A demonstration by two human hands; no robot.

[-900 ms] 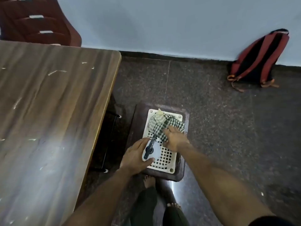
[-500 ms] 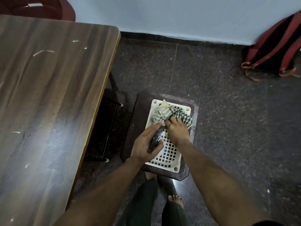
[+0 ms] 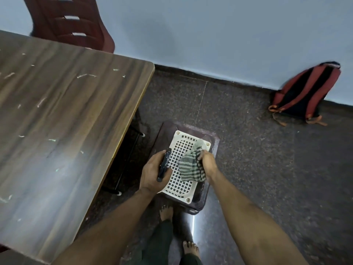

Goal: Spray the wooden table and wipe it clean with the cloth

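The wooden table (image 3: 63,119) fills the left of the view, its top dotted with small pale specks. To its right a low brown stool (image 3: 210,192) with a white perforated seat (image 3: 179,180) stands on the floor. My left hand (image 3: 152,174) is closed around a dark spray bottle (image 3: 164,165), of which only the dark head shows. My right hand (image 3: 207,163) grips a green-and-white checked cloth (image 3: 191,167), lifted just above the seat and hanging from my fist.
A dark red plastic chair (image 3: 72,23) stands behind the table against the pale blue wall. A red and black backpack (image 3: 305,94) leans on the wall at the right. Speckled dark floor surrounds the stool; my bare feet (image 3: 177,228) are just in front of it.
My right hand has gathered the cloth off the far end of the seat and raised it. My left hand has closed on the spray bottle and shifted left, towards the stool's edge.
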